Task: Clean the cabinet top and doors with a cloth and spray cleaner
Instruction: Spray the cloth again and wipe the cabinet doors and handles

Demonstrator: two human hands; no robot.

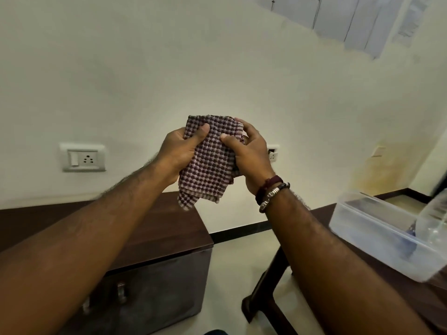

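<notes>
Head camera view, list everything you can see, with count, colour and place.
cloth: one, maroon and white check, held up in both hands
cabinet: one, dark brown, lower left by the wall
table: one, dark brown, lower right
plastic box: one, clear, on the table
sockets: two, white, on the wall
bracelets: several, maroon and silver, right wrist
left hand: one, gripping the cloth
right hand: one, gripping the cloth

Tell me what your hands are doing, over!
Left hand and right hand both gripping the checked cloth, up in the air. Cabinet below, untouched. Nothing in the way.
</notes>
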